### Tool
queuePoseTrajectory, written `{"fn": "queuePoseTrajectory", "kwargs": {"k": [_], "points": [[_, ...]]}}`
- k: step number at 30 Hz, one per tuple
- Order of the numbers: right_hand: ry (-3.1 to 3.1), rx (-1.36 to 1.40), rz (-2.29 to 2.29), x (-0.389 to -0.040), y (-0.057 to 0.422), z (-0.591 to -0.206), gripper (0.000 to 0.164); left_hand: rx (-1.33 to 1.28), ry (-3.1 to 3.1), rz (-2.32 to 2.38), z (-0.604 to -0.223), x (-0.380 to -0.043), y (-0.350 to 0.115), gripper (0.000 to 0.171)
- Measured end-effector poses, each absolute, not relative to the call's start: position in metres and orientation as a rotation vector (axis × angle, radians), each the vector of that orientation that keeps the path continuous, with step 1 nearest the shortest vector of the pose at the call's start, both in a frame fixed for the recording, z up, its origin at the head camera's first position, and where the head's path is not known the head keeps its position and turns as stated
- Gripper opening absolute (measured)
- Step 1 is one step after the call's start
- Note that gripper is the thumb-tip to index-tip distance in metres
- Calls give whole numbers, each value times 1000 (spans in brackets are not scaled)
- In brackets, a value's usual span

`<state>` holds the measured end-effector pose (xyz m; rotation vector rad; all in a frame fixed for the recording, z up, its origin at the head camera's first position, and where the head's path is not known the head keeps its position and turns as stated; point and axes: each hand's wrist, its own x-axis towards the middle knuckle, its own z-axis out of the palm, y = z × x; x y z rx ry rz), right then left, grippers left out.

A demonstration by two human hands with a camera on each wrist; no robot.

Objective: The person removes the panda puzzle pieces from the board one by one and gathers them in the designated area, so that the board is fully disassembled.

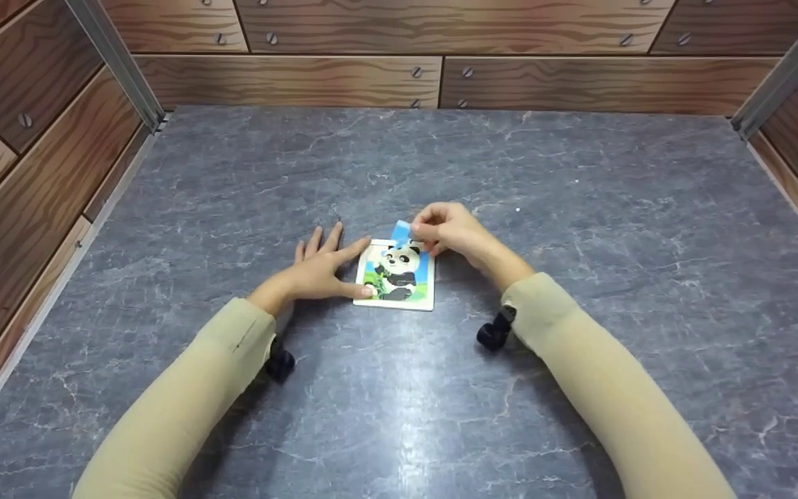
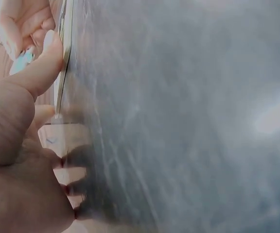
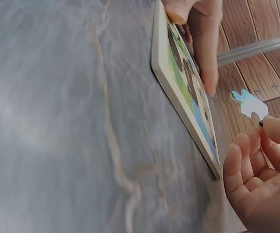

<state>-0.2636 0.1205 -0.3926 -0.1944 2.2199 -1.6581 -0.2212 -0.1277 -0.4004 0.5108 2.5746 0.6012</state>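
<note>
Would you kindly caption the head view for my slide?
Left hand touching a panda puzzle, right hand pinching a blue piece.

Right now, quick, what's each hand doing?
Left hand: open, fingers spread, thumb touching the puzzle.
Right hand: closed, pinching a piece between thumb and finger.

White-framed panda puzzle [image 1: 402,277], lying flat, 1 blue piece [image 1: 401,232] held over far edge
</note>
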Motion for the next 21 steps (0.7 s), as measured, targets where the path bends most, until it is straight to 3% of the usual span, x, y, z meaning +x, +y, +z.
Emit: {"fn": "queuePoseTrajectory", "kwargs": {"k": [21], "points": [[2262,-166,-1655,-262,203,-388,17,561,2551,502,-402,-223,-130,115]]}}
